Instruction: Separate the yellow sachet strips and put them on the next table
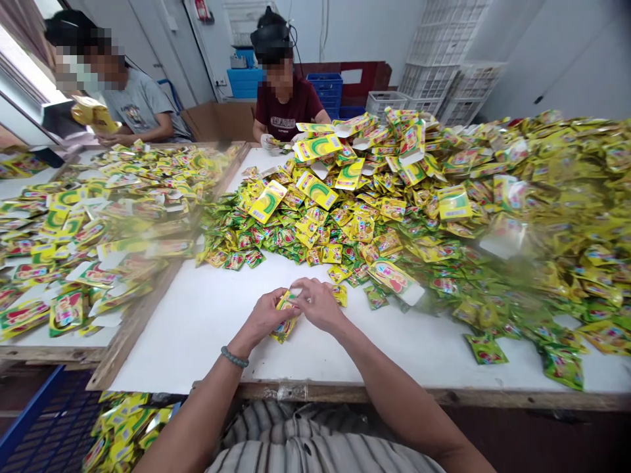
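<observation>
1) From my remote seat I am looking down on a white table (pixel 197 328), its wooden edge (pixel 355 393) running along the near side and a wooden strip (pixel 140 325) dividing it from the left table (pixel 49 353)
2) A heap of sachets (pixel 276 230), green and yellow, is covering the far middle and the right, with printed boxes (pixel 315 148) lying on top
3) More boxes are spreading over the left table, and yellow packs (pixel 123 430) are lying near a blue basket (pixel 42 420) below
4) Opposite, a person in a maroon shirt (pixel 288 108) is facing the table, and white crates (pixel 434 59) are standing behind the heap
5) The yellow packet (pixel 282 330) is showing green and red print, partly hidden by fingers, over the bare surface near the front
6) My wearer's left hand (pixel 263 316) is gripping its side; the right hand (pixel 319 303) is pinching its upper end
</observation>
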Available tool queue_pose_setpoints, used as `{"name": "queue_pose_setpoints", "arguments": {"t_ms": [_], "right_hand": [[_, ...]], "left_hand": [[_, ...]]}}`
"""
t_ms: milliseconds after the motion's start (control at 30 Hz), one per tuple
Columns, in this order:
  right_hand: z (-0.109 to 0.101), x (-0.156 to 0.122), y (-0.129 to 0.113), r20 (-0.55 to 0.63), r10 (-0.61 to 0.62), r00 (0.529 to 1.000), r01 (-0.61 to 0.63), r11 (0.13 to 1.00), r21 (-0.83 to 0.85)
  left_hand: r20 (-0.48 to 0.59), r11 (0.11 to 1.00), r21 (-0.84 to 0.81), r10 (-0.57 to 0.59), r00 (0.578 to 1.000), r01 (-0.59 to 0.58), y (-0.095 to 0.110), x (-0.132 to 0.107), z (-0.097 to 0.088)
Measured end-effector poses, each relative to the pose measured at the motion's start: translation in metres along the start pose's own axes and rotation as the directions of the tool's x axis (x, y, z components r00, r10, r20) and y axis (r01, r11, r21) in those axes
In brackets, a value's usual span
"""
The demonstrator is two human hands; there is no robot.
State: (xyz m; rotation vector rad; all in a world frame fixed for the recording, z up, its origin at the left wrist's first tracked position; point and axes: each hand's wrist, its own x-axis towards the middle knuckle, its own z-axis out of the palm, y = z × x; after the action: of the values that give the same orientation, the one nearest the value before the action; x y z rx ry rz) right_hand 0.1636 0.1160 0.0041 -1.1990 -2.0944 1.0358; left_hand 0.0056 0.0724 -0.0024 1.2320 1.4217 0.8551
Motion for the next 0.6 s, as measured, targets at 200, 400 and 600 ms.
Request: {"name": "queue_pose_setpoints", "arguments": {"t_ms": [200, 400, 600], "right_hand": [[0.003, -0.004, -0.009, 0.059, -0.073, 0.996, 0.075, 0.997, -0.018], [0.004, -0.005, 0.001, 0.011, -0.046, 0.999, 0.045, 0.995, 0.094], [-0.001, 0.007, 0.027, -0.166, -0.011, 0.986, 0.023, 0.997, 0.074]], "left_hand": [[-0.063, 0.999, 0.03, 0.012, 0.998, -0.01, 0.0, 0.002, 0.0], [-0.096, 0.986, 0.165, -0.011, 0.995, 0.026, -0.002, -0.006, 0.006], [-0.39, 0.968, 0.144, -0.136, 0.911, 0.207, 0.012, -0.008, -0.088]]}}
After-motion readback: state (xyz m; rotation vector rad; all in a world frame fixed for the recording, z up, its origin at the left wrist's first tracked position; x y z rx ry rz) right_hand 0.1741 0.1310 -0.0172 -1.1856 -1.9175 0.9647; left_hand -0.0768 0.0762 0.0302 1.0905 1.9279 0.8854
